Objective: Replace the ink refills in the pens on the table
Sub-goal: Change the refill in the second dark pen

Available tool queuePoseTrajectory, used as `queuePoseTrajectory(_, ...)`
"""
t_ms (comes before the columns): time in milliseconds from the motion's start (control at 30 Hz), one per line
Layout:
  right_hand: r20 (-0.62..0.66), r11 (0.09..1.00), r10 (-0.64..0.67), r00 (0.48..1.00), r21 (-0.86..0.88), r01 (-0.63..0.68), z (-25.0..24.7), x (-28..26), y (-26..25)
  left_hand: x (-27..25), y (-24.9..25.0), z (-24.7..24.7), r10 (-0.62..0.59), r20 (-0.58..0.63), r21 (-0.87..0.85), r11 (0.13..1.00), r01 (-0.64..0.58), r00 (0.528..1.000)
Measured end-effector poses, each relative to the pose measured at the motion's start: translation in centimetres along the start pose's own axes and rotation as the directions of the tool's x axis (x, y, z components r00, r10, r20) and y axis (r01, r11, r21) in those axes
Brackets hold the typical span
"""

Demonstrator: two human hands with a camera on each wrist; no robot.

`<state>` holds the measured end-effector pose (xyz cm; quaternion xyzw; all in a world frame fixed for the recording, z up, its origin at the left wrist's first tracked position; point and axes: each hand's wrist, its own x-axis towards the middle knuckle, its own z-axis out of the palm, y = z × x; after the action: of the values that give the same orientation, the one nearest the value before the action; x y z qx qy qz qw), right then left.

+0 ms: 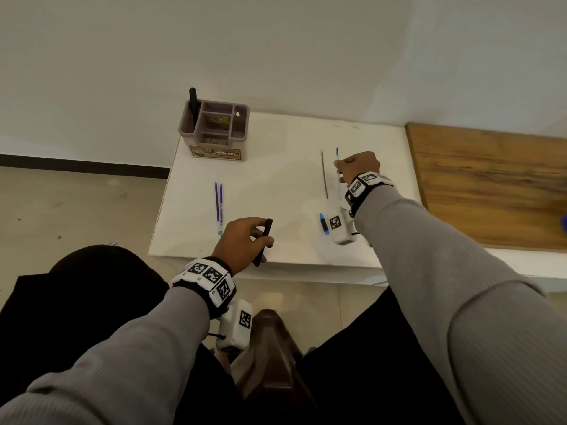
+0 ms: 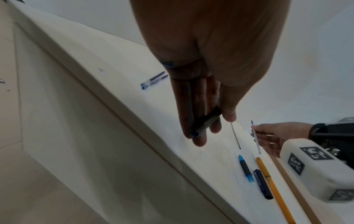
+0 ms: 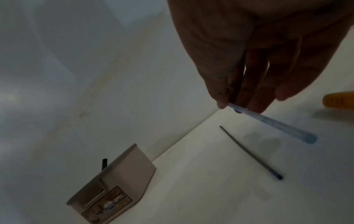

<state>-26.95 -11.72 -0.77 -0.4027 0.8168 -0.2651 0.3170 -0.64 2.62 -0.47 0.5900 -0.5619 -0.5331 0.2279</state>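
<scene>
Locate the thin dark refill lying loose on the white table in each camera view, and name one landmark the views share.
Head: thin dark refill, right of centre, just left of the right hand.
Left wrist: lower right of centre, beside the right hand.
Right wrist: lower right.
Shared landmark: the clear refill pinched in the right hand.

White table (image 1: 276, 179) is sitting vs. a plain off-white wall (image 1: 276, 41) — soft, even light is falling across both. Wooden surface (image 1: 491, 185) is adjoining the table on the right. Beige floor (image 1: 61, 207) is showing at left w/ a dark baseboard (image 1: 82, 165) running along the wall.
</scene>
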Motion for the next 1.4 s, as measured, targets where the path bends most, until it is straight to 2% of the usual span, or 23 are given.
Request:
queuePoseTrajectory(200,0.012,0.997,0.015,1.0,-0.071,-0.014,0.6,1.3,-0.3,0.4,-0.1,-0.3,-0.02,-0.041,-0.045,0.999,0.018,0.999)
queuePoseTrajectory(333,0.014,0.991,-0.109,0.994,-0.072,0.11,1.3,-1.6,-1.7,0.5,0.1,-0.7,-0.033,-0.079,-0.08,0.996,0.027,0.996)
queuePoseTrajectory(433,0.192,0.982,-0.185,0.964,-0.001,0.189,4.6,-4.6,-3.1,0.7,0.1,-1.6,-0.05,-0.181,-0.119,0.992,0.029,0.982)
queuePoseTrajectory(533,0.437,0.976,-0.188,0.88,-0.019,0.218,8.2,-8.7,-4.4,1.0,-0.3,-2.8,-0.092,-0.345,-0.146,0.988,0.044,0.934)
queuePoseTrajectory(633,0.525,0.97,-0.181,0.832,-0.047,0.24,11.9,-11.9,-5.0,1.1,-0.7,-4.1,-0.115,-0.453,-0.162,0.986,0.045,0.884)
queuePoseTrajectory(733,0.498,0.976,-0.121,0.858,-0.096,0.194,14.7,-13.4,-4.9,0.8,-0.7,-5.1,-0.103,-0.492,-0.19,0.982,0.009,0.865)
queuePoseTrajectory(833,0.449,0.977,-0.069,0.891,-0.152,0.152,16.0,-14.0,-4.7,0.7,-1.0,-6.0,-0.138,-0.514,-0.222,0.975,0.025,0.847)
queuePoseTrajectory(933,0.406,0.974,-0.05,0.913,-0.182,0.134,16.4,-14.3,-4.7,0.7,-1.4,-6.6,-0.176,-0.47,-0.228,0.971,0.074,0.865)
queuePoseTrajectory(1200,0.362,0.965,-0.052,0.931,-0.221,0.14,17.2,-15.0,-5.4,1.4,-2.8,-6.9,-0.279,-0.409,-0.191,0.957,0.217,0.869)
queuePoseTrajectory(1400,0.366,0.951,-0.057,0.929,-0.264,0.162,17.2,-14.8,-5.7,1.6,-2.9,-6.6,-0.268,-0.389,-0.156,0.962,0.224,0.882)
